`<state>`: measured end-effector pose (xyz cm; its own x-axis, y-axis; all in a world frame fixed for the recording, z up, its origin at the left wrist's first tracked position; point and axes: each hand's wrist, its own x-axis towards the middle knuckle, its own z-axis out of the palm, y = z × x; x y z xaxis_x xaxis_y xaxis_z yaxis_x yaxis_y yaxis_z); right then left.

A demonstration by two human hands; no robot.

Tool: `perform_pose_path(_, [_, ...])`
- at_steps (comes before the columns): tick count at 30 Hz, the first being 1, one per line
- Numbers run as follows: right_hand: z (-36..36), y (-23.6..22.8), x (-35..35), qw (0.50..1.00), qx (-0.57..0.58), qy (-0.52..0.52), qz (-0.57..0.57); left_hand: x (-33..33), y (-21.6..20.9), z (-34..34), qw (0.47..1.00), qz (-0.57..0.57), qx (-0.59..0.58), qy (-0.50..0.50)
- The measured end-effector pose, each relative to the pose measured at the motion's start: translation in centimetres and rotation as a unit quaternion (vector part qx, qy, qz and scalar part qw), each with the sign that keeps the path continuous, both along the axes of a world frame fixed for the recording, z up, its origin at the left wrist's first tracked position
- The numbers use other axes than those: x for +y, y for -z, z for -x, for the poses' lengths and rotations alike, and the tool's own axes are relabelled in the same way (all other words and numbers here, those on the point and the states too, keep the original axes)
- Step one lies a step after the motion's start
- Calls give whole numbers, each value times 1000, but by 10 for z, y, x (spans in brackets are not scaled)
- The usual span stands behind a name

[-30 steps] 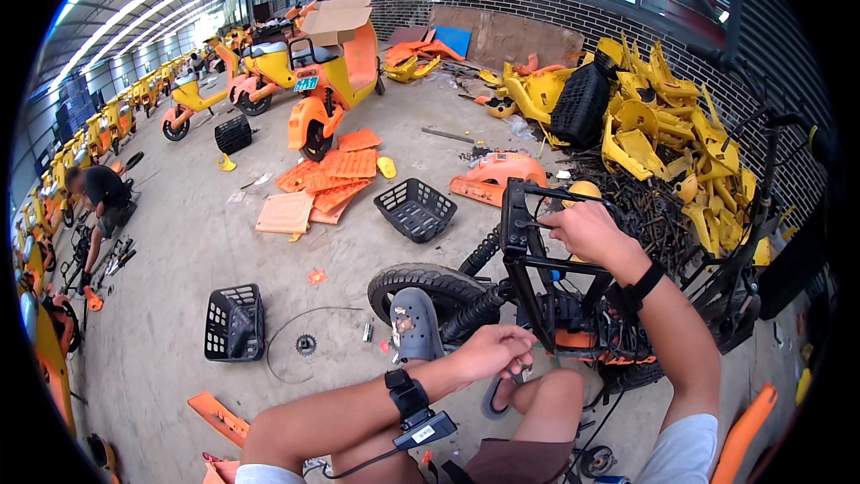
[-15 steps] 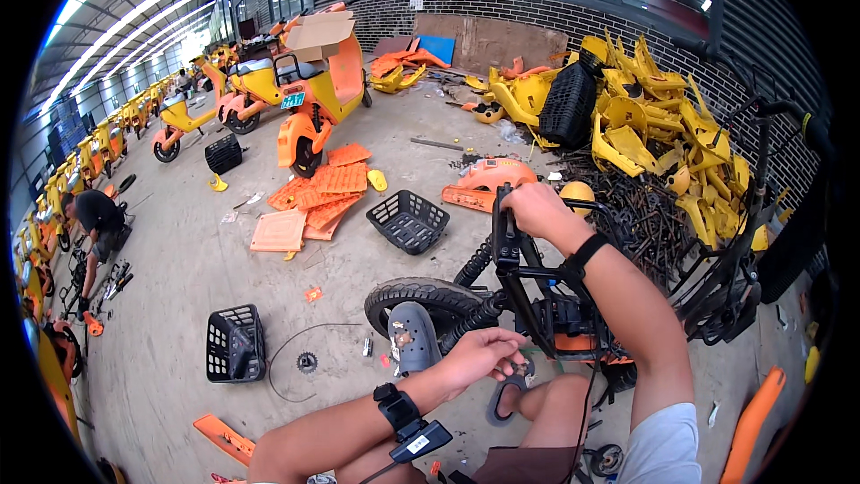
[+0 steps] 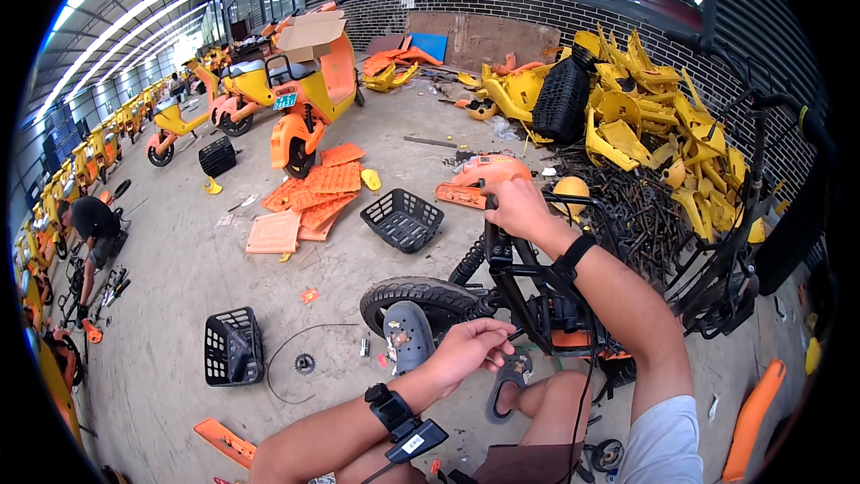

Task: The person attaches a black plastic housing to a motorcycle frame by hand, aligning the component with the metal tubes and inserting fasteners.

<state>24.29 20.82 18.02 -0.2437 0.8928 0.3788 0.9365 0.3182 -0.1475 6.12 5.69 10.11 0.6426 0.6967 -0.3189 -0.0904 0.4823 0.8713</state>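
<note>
A stripped black scooter frame [image 3: 512,291] tilts in front of me, its rear wheel [image 3: 417,298] by my shoe. My right hand [image 3: 521,208] is closed round the upper end of the frame. Below it, my left hand [image 3: 475,346] is held beside the rear shock absorber [image 3: 472,260], fingers curled and pinched. A thin dark piece shows at its fingertips, too small to name. A wrist strap with a small black box [image 3: 419,439] sits on my left forearm.
Black baskets [image 3: 401,220] and orange panels [image 3: 313,193] lie on the concrete floor. Yellow body panels [image 3: 627,112] and dark metal parts [image 3: 618,229] are heaped at the right. Scooters [image 3: 309,94] stand at the back left. Another person [image 3: 94,233] bends down at the far left.
My left hand has drawn slightly left and its fingers are more curled. The right hand and the frame's upper end have shifted a little left. The whole view has also moved slightly.
</note>
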Motion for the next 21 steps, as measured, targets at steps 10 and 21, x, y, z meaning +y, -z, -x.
perform_pose_path(10, [19, -3, -36, 984, 134, -72, -91, 0, 1, 4, 999, -1, -7, -33])
perform_pose_path(21, [-45, 15, -76, 996, 56, 56, -51, 33, -48, 32, 987, -91, 27, -131])
